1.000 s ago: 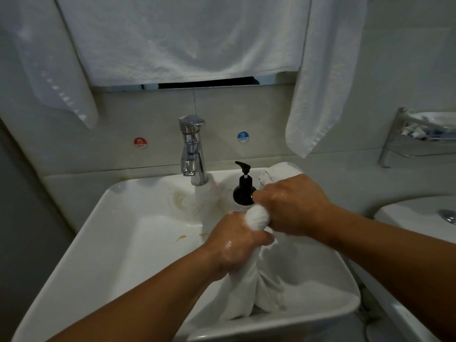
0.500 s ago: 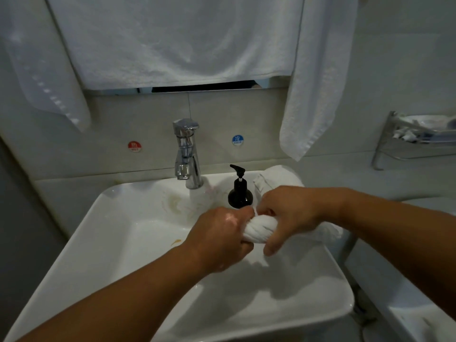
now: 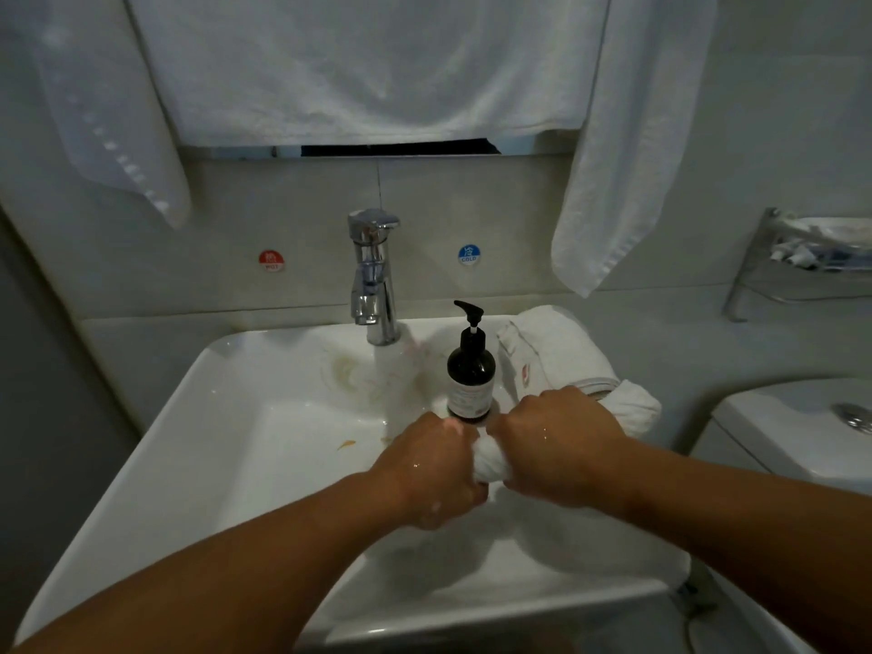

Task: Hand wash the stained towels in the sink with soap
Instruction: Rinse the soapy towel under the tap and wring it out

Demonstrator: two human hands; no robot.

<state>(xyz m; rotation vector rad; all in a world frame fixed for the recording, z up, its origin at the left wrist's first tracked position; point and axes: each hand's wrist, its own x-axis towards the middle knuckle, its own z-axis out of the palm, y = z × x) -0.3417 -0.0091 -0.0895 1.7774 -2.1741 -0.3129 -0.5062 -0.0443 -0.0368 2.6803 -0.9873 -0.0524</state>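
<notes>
I am wringing a twisted white towel [image 3: 490,464] over the right half of the sink [image 3: 198,464]. My left hand [image 3: 431,469] and right hand [image 3: 561,446] are each closing a tight grip on it, fists almost touching. The soap bottle [image 3: 471,370] is standing just behind my knuckles, with a folded towel [image 3: 552,351] beside it at the back right rim. The basin's left half is lying open. Yellowish stains [image 3: 347,370] are showing under the tap [image 3: 375,276]. Hanging towels [image 3: 368,68] are covering the wall above.

glossy white sink [image 3: 198,446], chrome faucet [image 3: 375,276], terry-cloth towel [image 3: 490,464]
</notes>
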